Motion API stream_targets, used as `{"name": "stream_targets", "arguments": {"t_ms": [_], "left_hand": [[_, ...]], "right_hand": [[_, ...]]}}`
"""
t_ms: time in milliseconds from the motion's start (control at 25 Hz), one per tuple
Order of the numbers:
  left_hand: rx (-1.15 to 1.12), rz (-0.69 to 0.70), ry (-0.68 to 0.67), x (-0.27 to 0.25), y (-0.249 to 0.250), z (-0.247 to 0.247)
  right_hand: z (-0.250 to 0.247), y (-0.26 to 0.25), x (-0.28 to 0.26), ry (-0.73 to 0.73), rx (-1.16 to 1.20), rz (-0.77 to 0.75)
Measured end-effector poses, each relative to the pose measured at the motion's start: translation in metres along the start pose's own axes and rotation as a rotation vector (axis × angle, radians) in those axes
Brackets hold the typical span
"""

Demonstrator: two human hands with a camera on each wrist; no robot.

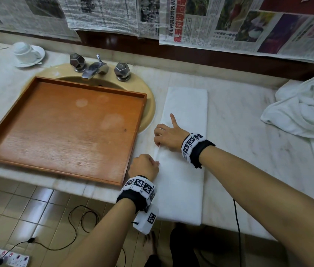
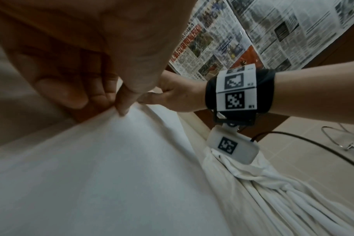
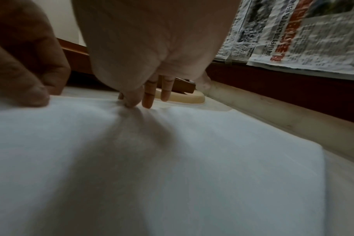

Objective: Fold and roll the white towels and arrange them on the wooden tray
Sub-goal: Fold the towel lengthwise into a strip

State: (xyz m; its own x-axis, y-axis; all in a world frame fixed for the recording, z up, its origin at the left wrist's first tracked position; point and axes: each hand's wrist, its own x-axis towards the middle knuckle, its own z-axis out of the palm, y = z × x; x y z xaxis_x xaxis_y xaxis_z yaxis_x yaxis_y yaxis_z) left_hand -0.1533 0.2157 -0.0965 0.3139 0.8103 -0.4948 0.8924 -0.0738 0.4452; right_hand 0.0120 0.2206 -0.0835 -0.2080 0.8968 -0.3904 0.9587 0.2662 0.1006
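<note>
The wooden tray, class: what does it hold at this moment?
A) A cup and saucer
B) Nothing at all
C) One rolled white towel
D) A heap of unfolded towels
B: the wooden tray shows only bare wood, while the folded towel lies on the counter beside it, its left edge pinched by the left hand and the right hand.

Marble counter (image 1: 248,120) bears tray (image 1: 17,151); towel (image 1: 185,105); saucer (image 1: 40,53)

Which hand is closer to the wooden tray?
Left. The left hand pinches the towel edge right beside the wooden tray; the right hand grips the same edge, slightly farther away.
</note>
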Motion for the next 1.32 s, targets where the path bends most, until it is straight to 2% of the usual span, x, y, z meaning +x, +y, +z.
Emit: {"name": "stream_targets", "arguments": {"t_ms": [120, 200, 280, 360, 440, 480, 520, 560, 600, 640, 680, 760, 800, 840, 920, 960, 1000, 1040, 1120, 1160, 1240, 1280, 1320], "left_hand": [[0.073, -0.006, -0.057, 0.006, 0.001, 0.003], [0.063, -0.010, -0.077, 0.006, 0.005, 0.002], [0.031, -0.037, -0.064, 0.005, 0.009, 0.000], [0.134, -0.035, 0.008, 0.005, 0.019, -0.002], [0.247, 0.103, 0.134, 0.009, 0.037, 0.004], [0.237, 0.248, 0.160, 0.014, 0.049, 0.012], [0.212, 0.405, 0.102, 0.019, 0.060, 0.022], [0.222, 0.548, -0.013, 0.023, 0.070, 0.032], [0.274, 0.631, -0.126, 0.031, 0.074, 0.041], [0.332, 0.643, -0.174, 0.041, 0.071, 0.049], [0.368, 0.583, -0.157, 0.052, 0.068, 0.055], [0.291, 0.237, -0.027, 0.063, 0.070, 0.050], [0.218, 0.121, -0.013, 0.064, 0.080, 0.045], [0.176, 0.151, 0.004, 0.062, 0.092, 0.045], [0.200, 0.478, -0.055, 0.062, 0.115, 0.052], [0.211, 0.595, -0.140, 0.069, 0.121, 0.052], [0.229, 0.604, -0.191, 0.082, 0.121, 0.050], [0.243, 0.517, -0.171, 0.095, 0.118, 0.045], [0.229, 0.259, -0.080, 0.109, 0.114, 0.026], [0.250, 0.251, -0.081, 0.109, 0.114, 0.021], [0.331, 0.480, -0.145, 0.094, 0.119, 0.021], [0.371, 0.594, -0.218, 0.086, 0.120, 0.025], [0.403, 0.653, -0.285, 0.081, 0.116, 0.029]], "right_hand": [[0.001, 0.001, 0.006, 0.070, 0.035, -0.002], [0.014, -0.005, 0.008, 0.194, 0.084, 0.069], [0.031, -0.009, 0.001, 0.263, 0.232, 0.256], [0.048, -0.008, -0.017, 0.187, 0.399, 0.539], [0.063, 0.000, -0.042, 0.130, 0.498, 0.751], [0.071, 0.006, -0.053, 0.095, 0.530, 0.803], [0.077, 0.010, -0.063, 0.057, 0.548, 0.811], [0.081, 0.013, -0.069, 0.025, 0.562, 0.798], [0.085, 0.017, -0.073, 0.009, 0.568, 0.779], [0.088, 0.019, -0.075, 0.005, 0.568, 0.761], [0.088, 0.021, -0.076, 0.002, 0.561, 0.752], [0.087, 0.024, -0.075, -0.009, 0.553, 0.746], [0.087, 0.024, -0.075, -0.021, 0.561, 0.748], [0.087, 0.023, -0.076, -0.031, 0.565, 0.740], [0.087, 0.024, -0.078, -0.030, 0.570, 0.738], [0.088, 0.026, -0.079, -0.031, 0.568, 0.748], [0.088, 0.027, -0.081, -0.036, 0.558, 0.759], [0.089, 0.027, -0.082, -0.044, 0.543, 0.766], [0.089, 0.027, -0.083, -0.058, 0.538, 0.778], [0.088, 0.028, -0.084, -0.063, 0.551, 0.788], [0.087, 0.032, -0.085, -0.082, 0.580, 0.814], [0.088, 0.037, -0.087, -0.093, 0.592, 0.830], [0.089, 0.043, -0.089, -0.108, 0.600, 0.845]]}}
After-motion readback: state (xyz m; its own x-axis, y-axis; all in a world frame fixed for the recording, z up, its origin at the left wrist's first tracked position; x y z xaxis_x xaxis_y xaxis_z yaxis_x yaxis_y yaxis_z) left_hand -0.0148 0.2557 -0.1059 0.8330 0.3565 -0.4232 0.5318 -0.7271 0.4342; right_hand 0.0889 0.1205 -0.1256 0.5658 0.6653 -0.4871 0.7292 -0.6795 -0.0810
